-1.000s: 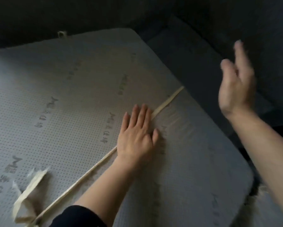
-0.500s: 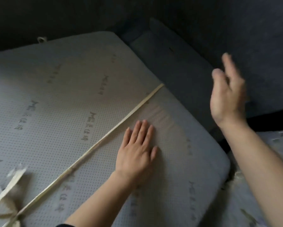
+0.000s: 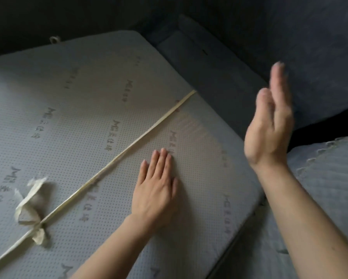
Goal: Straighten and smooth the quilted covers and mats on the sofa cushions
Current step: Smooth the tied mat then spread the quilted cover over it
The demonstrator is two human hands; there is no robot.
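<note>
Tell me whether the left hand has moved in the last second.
Yes. The left hand slid off the cream strap, toward the right edge of the mat.

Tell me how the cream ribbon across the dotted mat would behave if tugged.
Likely floppy: the ribbon is thin and flat, and its bow ends crumple loosely. Probably very light for its length. A tug may undo the bow, since it looks loosely tied.

The left hand (image 3: 156,190) has slender fingers and short nails with pale tips. The left forearm (image 3: 112,248) is bare to the frame edge. The right hand (image 3: 269,127) is blurred; its nail detail is indistinct. The right forearm (image 3: 310,224) is likewise bare to the frame edge.
</note>
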